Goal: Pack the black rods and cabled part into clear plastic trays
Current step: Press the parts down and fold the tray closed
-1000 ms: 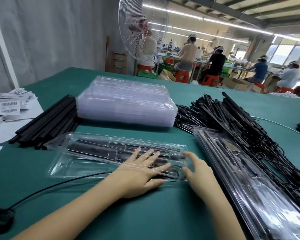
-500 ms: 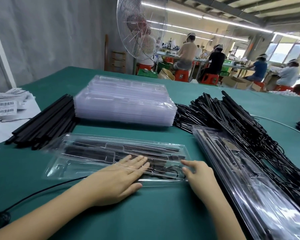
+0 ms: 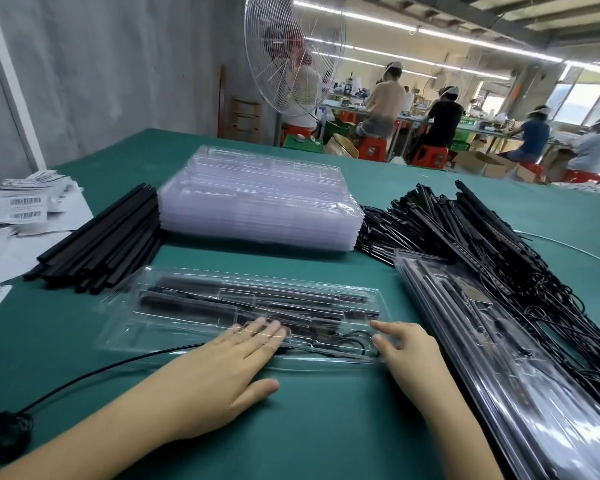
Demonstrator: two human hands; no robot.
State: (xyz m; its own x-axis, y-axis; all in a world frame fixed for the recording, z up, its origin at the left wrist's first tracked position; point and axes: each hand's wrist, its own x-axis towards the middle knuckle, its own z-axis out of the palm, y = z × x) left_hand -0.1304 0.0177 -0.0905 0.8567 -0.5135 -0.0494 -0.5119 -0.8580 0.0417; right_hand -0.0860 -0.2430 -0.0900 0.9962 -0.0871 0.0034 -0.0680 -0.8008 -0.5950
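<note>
A closed clear plastic tray (image 3: 174, 317) lies on the green table in front of me, with black rods and a coiled cabled part visible inside. My left hand (image 3: 232, 368) presses flat on its near edge, fingers straight and together. My right hand (image 3: 406, 351) touches the tray's right end with its fingertips. A stack of empty clear trays (image 3: 257, 199) stands behind. Loose black rods (image 3: 108, 237) lie at the left. A heap of cabled parts (image 3: 482, 244) lies at the right.
Filled trays (image 3: 499, 358) are stacked along the right, running toward me. Barcode labels and papers (image 3: 18, 209) lie at the far left. A black cable (image 3: 84, 375) crosses the near left of the table. A large fan (image 3: 291, 53) and seated workers are beyond the table.
My left hand has slid leftward along the tray's near edge and its fingers have closed together. The right hand stays at the tray's right end.
</note>
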